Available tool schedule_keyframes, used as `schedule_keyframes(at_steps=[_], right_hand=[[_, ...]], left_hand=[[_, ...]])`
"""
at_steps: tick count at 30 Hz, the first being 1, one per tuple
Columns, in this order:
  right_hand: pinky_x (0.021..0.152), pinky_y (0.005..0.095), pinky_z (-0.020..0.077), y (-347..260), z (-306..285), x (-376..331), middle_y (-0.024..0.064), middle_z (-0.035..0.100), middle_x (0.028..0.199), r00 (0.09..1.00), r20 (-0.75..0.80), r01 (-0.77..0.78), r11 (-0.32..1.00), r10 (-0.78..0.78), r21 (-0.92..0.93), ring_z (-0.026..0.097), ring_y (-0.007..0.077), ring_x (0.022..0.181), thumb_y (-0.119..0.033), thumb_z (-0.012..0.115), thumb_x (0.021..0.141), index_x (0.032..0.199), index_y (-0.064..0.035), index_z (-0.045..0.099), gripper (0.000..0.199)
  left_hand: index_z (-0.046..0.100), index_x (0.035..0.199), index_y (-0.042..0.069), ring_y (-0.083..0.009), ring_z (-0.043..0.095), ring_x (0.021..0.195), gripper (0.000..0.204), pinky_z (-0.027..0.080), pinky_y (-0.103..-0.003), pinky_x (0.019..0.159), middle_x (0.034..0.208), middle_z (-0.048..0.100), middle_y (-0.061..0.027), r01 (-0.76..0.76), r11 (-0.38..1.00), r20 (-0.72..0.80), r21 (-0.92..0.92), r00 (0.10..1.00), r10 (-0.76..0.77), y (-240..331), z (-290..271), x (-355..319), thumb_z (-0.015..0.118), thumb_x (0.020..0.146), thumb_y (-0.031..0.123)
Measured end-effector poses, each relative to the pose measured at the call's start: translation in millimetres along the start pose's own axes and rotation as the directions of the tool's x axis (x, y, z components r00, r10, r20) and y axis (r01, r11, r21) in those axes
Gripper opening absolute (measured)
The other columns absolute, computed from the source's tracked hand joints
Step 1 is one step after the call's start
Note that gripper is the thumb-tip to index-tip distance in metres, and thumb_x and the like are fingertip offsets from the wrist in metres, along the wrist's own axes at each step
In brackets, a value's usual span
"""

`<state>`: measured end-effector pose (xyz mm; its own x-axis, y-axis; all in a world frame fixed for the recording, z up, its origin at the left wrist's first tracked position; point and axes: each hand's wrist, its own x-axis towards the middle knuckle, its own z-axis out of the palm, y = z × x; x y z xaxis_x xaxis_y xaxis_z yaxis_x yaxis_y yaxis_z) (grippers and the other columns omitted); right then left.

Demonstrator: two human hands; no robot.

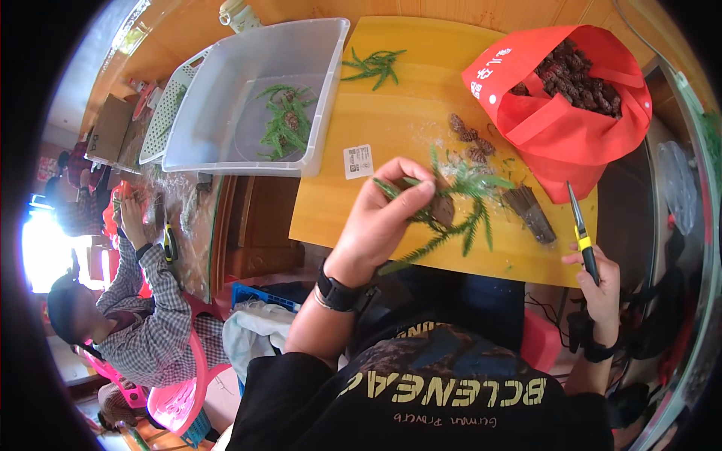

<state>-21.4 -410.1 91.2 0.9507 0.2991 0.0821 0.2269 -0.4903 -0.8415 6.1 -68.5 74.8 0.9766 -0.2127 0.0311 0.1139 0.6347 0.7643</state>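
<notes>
My left hand (380,214) pinches an artificial green pine sprig (478,219) above the yellow table. A brown pine cone (442,211) sits among the sprig's fronds, just past my fingertips. At the table's right edge, my right hand (602,289) is wrapped around the handles of long-nose pliers (583,242), yellow and black, with the tips pointing away from me. Between the two hands lies a bundle of thin brown sticks or wires (529,214). A few loose pine cones (468,134) rest on the table beyond the sprig, with whitish crumbs around them.
A red fabric bag (519,124) full of pine cones stands at the far right. At the far left, a translucent bin (248,83) contains finished-looking sprigs with cones. Another green sprig (376,66) and a white label (358,161) lie on the table (331,210). A co-worker (162,323) sits at left.
</notes>
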Motion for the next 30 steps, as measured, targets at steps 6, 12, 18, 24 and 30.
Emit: schedule_keyframes(at_steps=[6, 12, 18, 24, 30], right_hand=[[0.079, 0.0354, 0.0432, -10.9, -3.2, 2.8, 0.0136, 0.063, 0.078, 0.995, 0.061, -0.076, 0.986, 0.085, -0.148, 0.058, 0.0281, 0.082, -0.009, 0.062, 0.068, 0.084, 0.0031, 0.063, 0.019], [0.078, 0.0353, 0.0439, -11.1, -1.1, 3.7, 0.0141, 0.064, 0.076, 0.991, 0.093, -0.074, 0.977, 0.094, -0.201, 0.058, 0.0293, 0.082, -0.008, 0.064, 0.067, 0.081, 0.0035, 0.064, 0.018], [0.068, 0.0316, 0.0423, -10.1, 1.7, 0.6, 0.0125, 0.058, 0.071, 0.997, 0.064, -0.036, 0.974, 0.052, -0.225, 0.055, 0.0236, 0.073, -0.005, 0.058, 0.068, 0.083, 0.0040, 0.064, 0.018], [0.071, 0.0300, 0.0431, -26.1, 3.6, 9.4, 0.0127, 0.063, 0.080, 0.989, 0.047, -0.136, 0.986, 0.141, -0.097, 0.056, 0.0191, 0.077, -0.011, 0.058, 0.070, 0.089, 0.0028, 0.065, 0.025], [0.072, 0.0260, 0.0445, -69.1, 58.2, 58.9, 0.0064, 0.056, 0.072, 0.991, 0.052, 0.100, 0.937, -0.125, 0.334, 0.058, 0.0149, 0.084, -0.005, 0.068, 0.072, 0.079, 0.0040, 0.055, 0.017]], left_hand=[[0.053, 0.092, 0.005, -0.0090, 0.057, 0.079, 0.006, 0.047, -0.024, 0.073, 0.088, 0.059, -0.0026, -0.159, 0.974, -0.215, 0.164, 0.958, 0.192, 50.0, -25.4, 0.2, 0.057, 0.087, 0.006], [0.052, 0.096, 0.006, -0.0140, 0.058, 0.085, 0.006, 0.048, -0.029, 0.078, 0.094, 0.059, -0.0060, -0.266, 0.935, -0.219, 0.235, 0.923, 0.318, 86.9, -41.1, -7.5, 0.052, 0.090, 0.007], [0.053, 0.094, 0.007, -0.0040, 0.056, 0.072, 0.008, 0.044, -0.016, 0.059, 0.086, 0.056, 0.0028, -0.255, 0.929, -0.294, 0.267, 0.897, 0.331, 99.4, -39.0, -15.7, 0.056, 0.087, 0.005], [0.053, 0.093, 0.006, -0.0054, 0.056, 0.075, 0.007, 0.046, -0.019, 0.064, 0.086, 0.056, 0.0013, -0.227, 0.950, -0.203, 0.215, 0.941, 0.271, 83.3, -23.9, -6.3, 0.056, 0.087, 0.004], [0.053, 0.091, 0.004, -0.0091, 0.057, 0.080, 0.008, 0.050, -0.024, 0.072, 0.089, 0.058, -0.0022, -0.136, 0.977, -0.114, 0.163, 0.981, 0.155, 36.9, 17.6, -8.3, 0.057, 0.085, 0.002]])
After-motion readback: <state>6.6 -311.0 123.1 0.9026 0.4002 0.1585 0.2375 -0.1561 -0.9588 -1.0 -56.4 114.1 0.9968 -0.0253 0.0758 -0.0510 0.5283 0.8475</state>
